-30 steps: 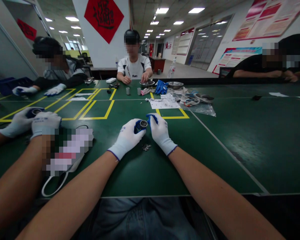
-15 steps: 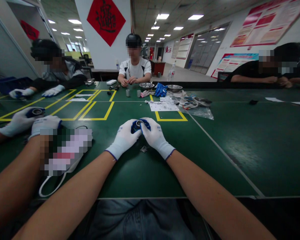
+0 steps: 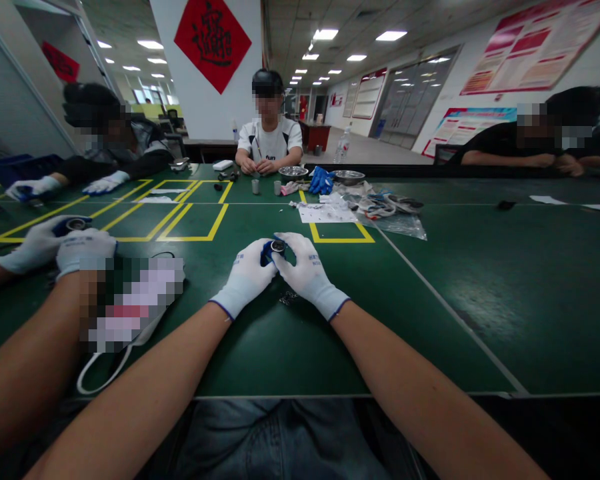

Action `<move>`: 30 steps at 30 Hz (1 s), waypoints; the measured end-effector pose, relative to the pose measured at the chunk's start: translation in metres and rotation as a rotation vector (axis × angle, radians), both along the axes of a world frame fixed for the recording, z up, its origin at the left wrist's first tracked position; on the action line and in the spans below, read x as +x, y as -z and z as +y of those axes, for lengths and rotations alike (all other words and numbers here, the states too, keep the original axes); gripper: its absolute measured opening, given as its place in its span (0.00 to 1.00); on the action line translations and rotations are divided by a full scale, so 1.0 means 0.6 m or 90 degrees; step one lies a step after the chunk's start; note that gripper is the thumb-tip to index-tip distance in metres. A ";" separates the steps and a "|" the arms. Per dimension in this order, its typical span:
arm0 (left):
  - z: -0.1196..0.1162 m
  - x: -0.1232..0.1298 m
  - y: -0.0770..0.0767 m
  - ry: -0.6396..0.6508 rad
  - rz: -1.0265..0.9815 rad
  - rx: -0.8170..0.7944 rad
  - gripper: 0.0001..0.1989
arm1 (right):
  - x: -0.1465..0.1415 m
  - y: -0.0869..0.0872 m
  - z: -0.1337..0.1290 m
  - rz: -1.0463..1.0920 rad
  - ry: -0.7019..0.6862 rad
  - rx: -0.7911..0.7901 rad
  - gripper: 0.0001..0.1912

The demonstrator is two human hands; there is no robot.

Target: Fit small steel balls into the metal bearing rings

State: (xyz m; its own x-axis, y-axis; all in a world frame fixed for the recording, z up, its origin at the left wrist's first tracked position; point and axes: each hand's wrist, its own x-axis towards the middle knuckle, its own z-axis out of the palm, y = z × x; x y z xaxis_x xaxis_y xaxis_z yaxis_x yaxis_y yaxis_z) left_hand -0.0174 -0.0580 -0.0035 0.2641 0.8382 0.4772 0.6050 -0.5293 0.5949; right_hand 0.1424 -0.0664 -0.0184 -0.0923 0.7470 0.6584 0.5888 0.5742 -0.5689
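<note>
Both my hands wear white gloves with blue palms. My left hand (image 3: 249, 270) is closed round a small dark round part with a silvery ring on top (image 3: 278, 246). From the other side, my right hand (image 3: 306, 268) has its thumb and fingers bent against the same part. Its exact kind is too small to tell, and its lower half is hidden by the gloves. Just below my hands, several tiny shiny metal pieces (image 3: 287, 298) lie in a loose cluster on the green table (image 3: 405, 333).
At left, a co-worker's gloved hands (image 3: 85, 250) hold a similar round part beside a strapped pouch-like item (image 3: 143, 303), partly blurred out. Ahead lie a white paper (image 3: 327, 213), plastic bags and gloves (image 3: 390, 205), blue gloves (image 3: 321, 180) and metal bowls (image 3: 349, 177). Another person sits opposite.
The fingers of my right hand have opened out a little and shifted round the part, showing less blue palm. The part's ringed top now looks darker. My arms stay nearly in place.
</note>
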 end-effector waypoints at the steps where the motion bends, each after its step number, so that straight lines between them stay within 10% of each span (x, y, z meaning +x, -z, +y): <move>1: 0.000 0.000 0.000 0.000 -0.002 -0.002 0.13 | 0.000 0.000 0.000 0.006 0.003 -0.002 0.20; 30: -0.002 -0.001 -0.003 -0.008 -0.013 -0.035 0.18 | 0.000 0.014 0.012 0.138 0.041 -0.122 0.17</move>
